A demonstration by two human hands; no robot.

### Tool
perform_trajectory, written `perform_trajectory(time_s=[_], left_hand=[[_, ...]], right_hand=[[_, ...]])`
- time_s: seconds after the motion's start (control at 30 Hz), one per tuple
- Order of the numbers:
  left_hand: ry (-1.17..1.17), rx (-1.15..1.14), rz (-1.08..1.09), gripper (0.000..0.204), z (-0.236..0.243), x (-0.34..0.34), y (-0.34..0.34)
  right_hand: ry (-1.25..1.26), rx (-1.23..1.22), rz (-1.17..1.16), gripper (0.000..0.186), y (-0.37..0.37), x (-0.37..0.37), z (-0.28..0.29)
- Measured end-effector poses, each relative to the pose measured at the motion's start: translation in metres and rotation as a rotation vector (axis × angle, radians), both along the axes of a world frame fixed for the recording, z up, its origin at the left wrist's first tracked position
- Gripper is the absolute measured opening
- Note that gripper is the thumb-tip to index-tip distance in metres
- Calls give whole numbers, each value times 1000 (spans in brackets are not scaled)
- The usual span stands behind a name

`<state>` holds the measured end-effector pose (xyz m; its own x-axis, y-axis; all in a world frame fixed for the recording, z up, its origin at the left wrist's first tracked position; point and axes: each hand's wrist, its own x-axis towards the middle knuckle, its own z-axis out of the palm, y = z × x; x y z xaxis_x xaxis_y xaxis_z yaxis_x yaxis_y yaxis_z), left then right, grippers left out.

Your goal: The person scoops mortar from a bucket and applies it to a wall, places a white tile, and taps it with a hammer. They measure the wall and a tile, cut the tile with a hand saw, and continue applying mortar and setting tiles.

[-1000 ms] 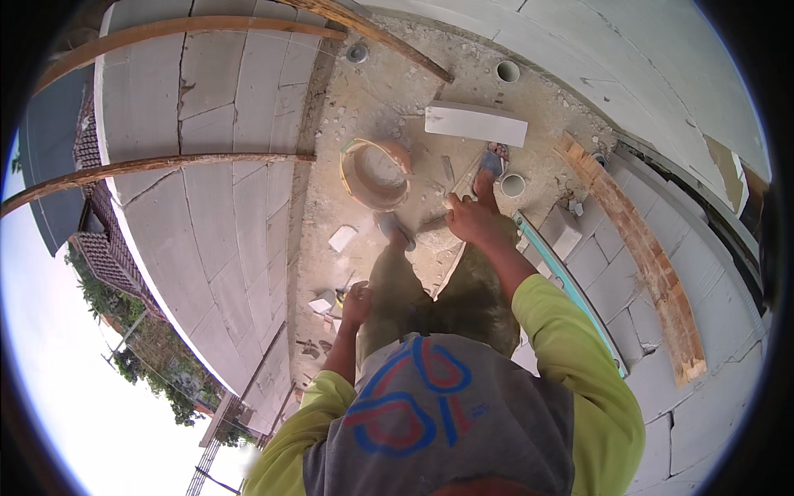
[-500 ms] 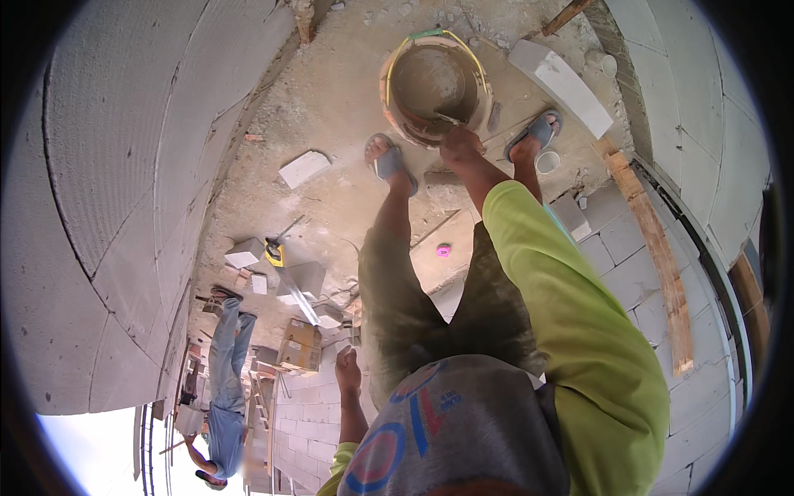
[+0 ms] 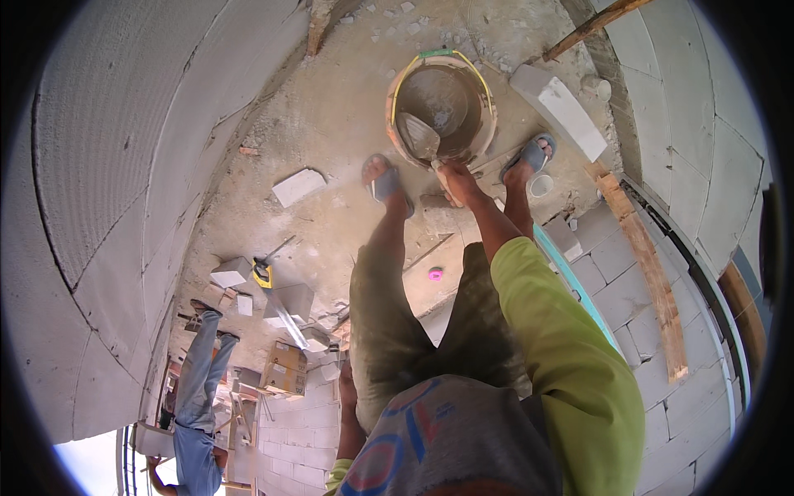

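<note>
My right hand (image 3: 456, 183) is closed round the handle of a trowel (image 3: 420, 137). The trowel's flat blade, smeared with grey, lies over the near left inside of a round bucket (image 3: 391, 112) with a yellow-and-green carrying handle. Wet grey mortar (image 3: 451, 97) fills the lower part of the bucket, which stands on the floor just beyond my feet. My left hand (image 3: 347, 387) hangs low beside my left thigh, and its fingers are too hidden to read.
Pale blocks (image 3: 562, 112) lie right of the bucket, near a white cup (image 3: 541, 185). A handsaw (image 3: 281, 306) leans by cut blocks at left, near a cardboard box (image 3: 284, 368). A pink tape roll (image 3: 435, 274) sits between my legs. Another person (image 3: 198, 413) stands lower left. Block walls rise both sides.
The trowel blade has come up out of the mortar and shows at the bucket's near left side. My left hand has dropped lower beside my thigh.
</note>
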<state>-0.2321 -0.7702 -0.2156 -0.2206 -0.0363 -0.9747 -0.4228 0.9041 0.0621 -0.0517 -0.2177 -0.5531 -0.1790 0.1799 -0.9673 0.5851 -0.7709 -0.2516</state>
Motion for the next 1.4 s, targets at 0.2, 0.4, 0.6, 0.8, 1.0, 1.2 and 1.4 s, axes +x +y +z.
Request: perform_trajectory(time_s=[0.2, 0.4, 0.6, 0.8, 1.0, 1.2, 1.4], left_hand=[[193, 252, -332, 29, 7, -45, 59], [357, 113, -954, 34, -9, -116, 116], [354, 167, -1247, 38, 9, -82, 306], [391, 254, -1348, 45, 16, -57, 536], [370, 328, -1230, 46, 83, 86, 700], [358, 400, -1664, 40, 130, 160, 739], [329, 234, -1657, 42, 151, 200, 739]], right_hand=[[383, -254, -345, 46, 15, 39, 35], [740, -76, -542, 44, 28, 150, 168], [720, 413, -810, 36, 63, 328, 348], [456, 1003, -1423, 38, 110, 489, 392], [80, 1329, -1622, 42, 268, 584, 391], [-460, 1819, -1336, 44, 382, 605, 384], [-416, 1701, -1282, 41, 351, 564, 386]])
